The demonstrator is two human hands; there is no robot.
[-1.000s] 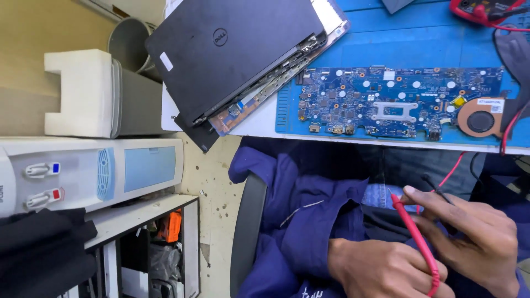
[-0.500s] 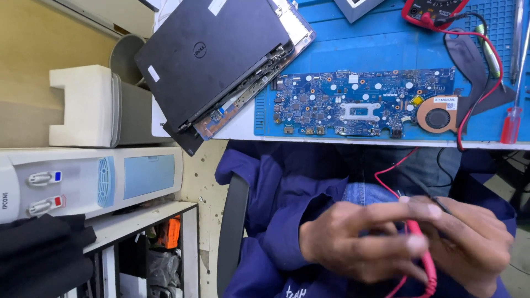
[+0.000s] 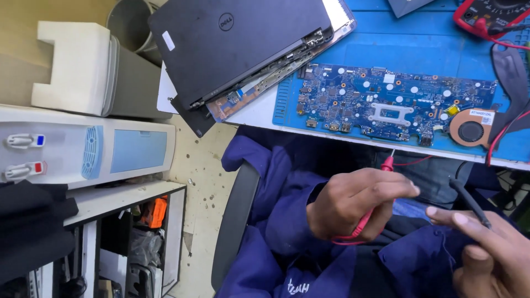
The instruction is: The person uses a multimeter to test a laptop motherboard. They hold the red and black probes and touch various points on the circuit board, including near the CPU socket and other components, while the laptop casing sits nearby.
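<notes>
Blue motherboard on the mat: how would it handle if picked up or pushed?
The bare motherboard looks thin and flat, so probably light and stiff. Its exposed small components suggest it is fragile; edge handling seems safer. The copper fan at its right end looks attached, so it would likely drag along on the blue mat.

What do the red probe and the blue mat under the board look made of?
Red probe in the left hand: likely moulded plastic, glossy, with a thin bare metal tip. Blue mat: looks like matte rubber or silicone, with moulded ridges at its edge; I can't be sure.
</notes>
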